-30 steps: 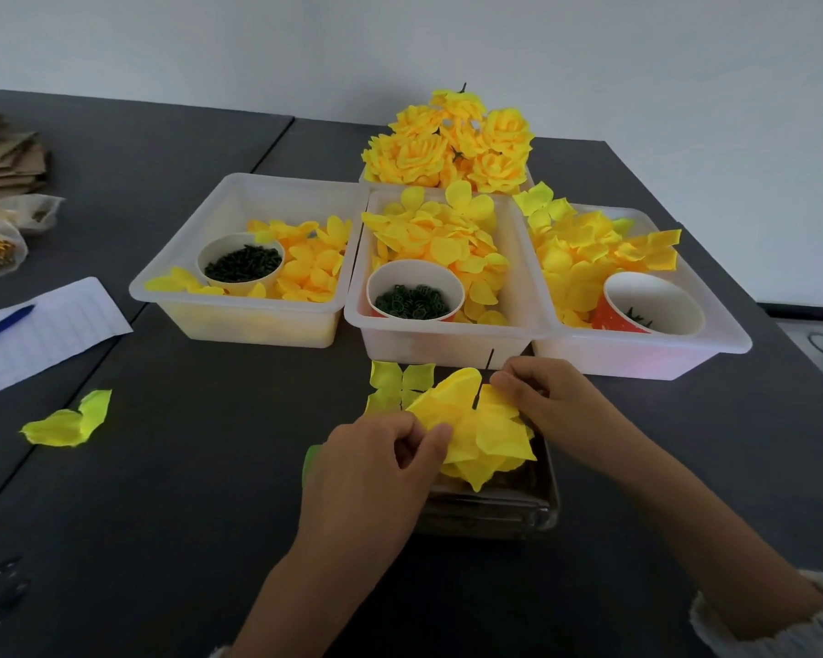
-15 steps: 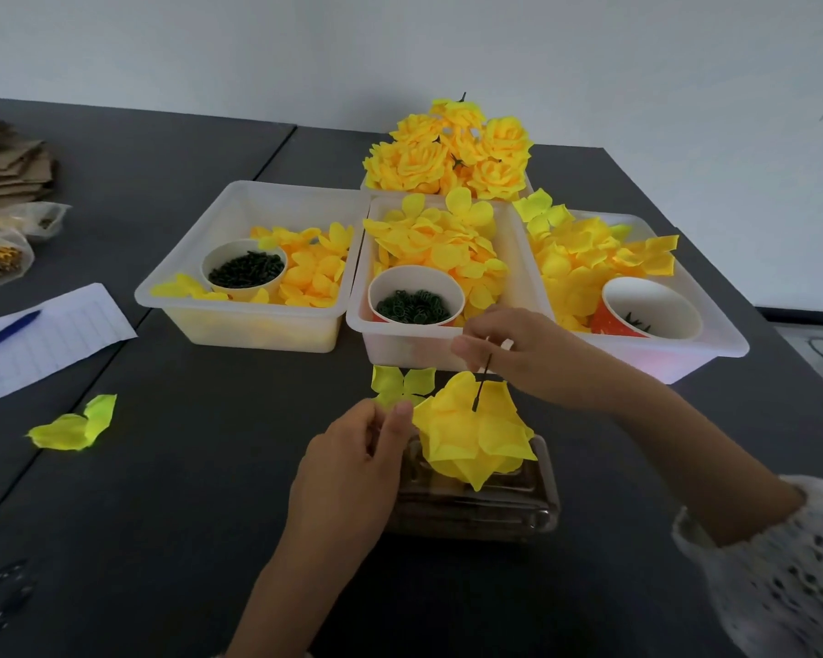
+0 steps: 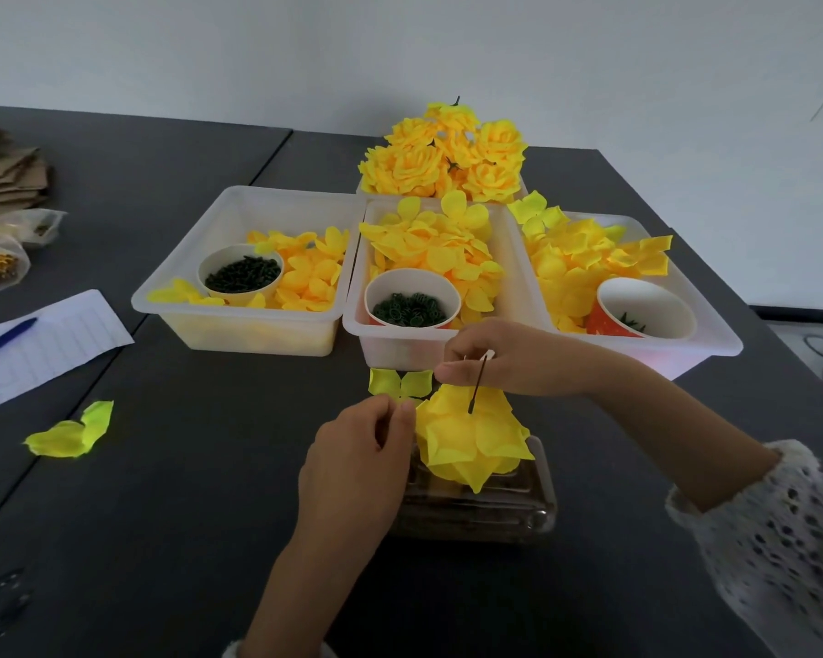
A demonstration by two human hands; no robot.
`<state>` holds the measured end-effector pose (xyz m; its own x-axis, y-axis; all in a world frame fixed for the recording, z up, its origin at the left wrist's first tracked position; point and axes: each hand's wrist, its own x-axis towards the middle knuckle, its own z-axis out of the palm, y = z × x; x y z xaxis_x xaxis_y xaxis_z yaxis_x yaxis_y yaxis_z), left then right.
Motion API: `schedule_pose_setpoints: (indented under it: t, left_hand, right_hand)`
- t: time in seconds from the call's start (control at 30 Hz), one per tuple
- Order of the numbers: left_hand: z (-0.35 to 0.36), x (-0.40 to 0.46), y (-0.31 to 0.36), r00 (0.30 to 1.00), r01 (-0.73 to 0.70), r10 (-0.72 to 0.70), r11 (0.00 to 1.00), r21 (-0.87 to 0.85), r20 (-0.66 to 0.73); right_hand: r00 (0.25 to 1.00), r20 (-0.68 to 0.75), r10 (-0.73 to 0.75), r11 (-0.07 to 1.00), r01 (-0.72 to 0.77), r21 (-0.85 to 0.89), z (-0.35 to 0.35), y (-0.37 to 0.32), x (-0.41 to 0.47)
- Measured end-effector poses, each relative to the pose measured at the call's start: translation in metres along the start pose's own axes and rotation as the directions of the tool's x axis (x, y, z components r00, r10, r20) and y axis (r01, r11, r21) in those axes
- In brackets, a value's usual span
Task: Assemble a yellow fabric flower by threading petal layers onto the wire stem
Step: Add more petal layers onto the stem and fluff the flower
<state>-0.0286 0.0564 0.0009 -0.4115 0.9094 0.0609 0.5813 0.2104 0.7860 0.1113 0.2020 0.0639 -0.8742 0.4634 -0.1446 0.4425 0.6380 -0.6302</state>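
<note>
I see right hand [image 3: 519, 360] pinching the wire stem [image 3: 477, 386] above the flower [image 3: 471, 439], which sits on a clear box [image 3: 519, 510] at table centre. Left hand [image 3: 357, 467] at 9 o'clock of it, grip pinching a petal edge.

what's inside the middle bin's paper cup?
The paper cup in the middle bin holds small dark green rings. Whatever lies beneath that top layer is covered.

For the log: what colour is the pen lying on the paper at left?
Blue; the pen shows on the lined paper in the head view.
</note>
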Motion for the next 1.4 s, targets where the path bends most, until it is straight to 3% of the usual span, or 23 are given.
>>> schedule_pose_setpoints:
  t: [0.17,0.33,0.43,0.53,0.6,0.67,0.77,0.83,0.9,0.97,1.03,1.1,1.27,1.4]
  left_hand:
    - [-0.001,-0.001,0.002,1.000,-0.006,0.006,1.000,-0.016,-0.001]
    - [-0.003,-0.002,0.003,1.000,0.015,-0.016,0.999,0.035,0.019]
    - [-0.007,-0.005,0.005,0.999,0.018,-0.017,1.000,0.022,-0.044]
    - [-0.011,-0.007,0.008,0.974,-0.149,0.138,0.987,-0.052,-0.179]
    - [-0.012,-0.009,0.012,0.943,-0.301,0.293,0.953,-0.027,-0.158]
    - [-0.008,-0.011,0.012,0.907,-0.413,0.415,0.910,0.043,-0.072]
    - [0.002,-0.015,0.009,0.907,-0.421,0.420,0.904,0.071,0.029]
    - [0.007,-0.015,0.007,0.916,-0.402,0.398,0.911,0.089,0.058]
    - [0.010,-0.015,0.005,0.917,-0.400,0.395,0.911,0.102,0.063]
    - [0.011,-0.015,0.003,0.917,-0.399,0.396,0.911,0.104,0.049]
    - [0.011,-0.015,0.002,0.919,-0.395,0.394,0.914,0.093,0.033]
    - [0.010,-0.016,0.001,0.919,-0.393,0.393,0.916,0.078,0.020]
    - [0.009,-0.014,0.000,0.907,-0.422,0.421,0.904,0.073,0.029]
    - [0.001,-0.013,0.005,0.900,-0.436,0.436,0.900,0.027,-0.010]
  right_hand:
    - [0.999,-0.017,0.032,0.984,-0.028,0.177,-0.001,0.004,-0.001]
    - [0.991,-0.062,0.119,0.974,-0.104,0.200,0.003,0.006,-0.003]
    - [0.972,-0.142,0.187,0.961,-0.152,0.229,-0.003,0.008,-0.012]
    - [0.942,-0.240,0.236,0.937,-0.155,0.313,-0.019,0.014,-0.024]
    - [0.879,-0.360,0.313,0.907,-0.165,0.386,-0.036,0.023,-0.031]
    - [0.764,-0.517,0.387,0.898,-0.186,0.398,-0.056,0.036,-0.035]
    - [0.610,-0.688,0.392,0.920,-0.260,0.293,-0.083,0.063,-0.032]
    - [0.562,-0.738,0.372,0.910,-0.378,0.171,-0.094,0.086,-0.022]
    - [0.565,-0.733,0.378,0.834,-0.551,0.006,-0.098,0.110,-0.010]
    - [0.587,-0.694,0.417,0.677,-0.710,-0.193,-0.097,0.130,-0.003]
    - [0.615,-0.635,0.468,0.510,-0.775,-0.374,-0.096,0.144,0.000]
    - [0.642,-0.577,0.505,0.428,-0.767,-0.479,-0.096,0.152,0.003]
    - [0.582,-0.467,0.665,0.328,-0.790,-0.518,-0.088,0.158,0.010]
    - [0.611,-0.524,0.593,0.376,-0.786,-0.491,-0.089,0.159,0.011]
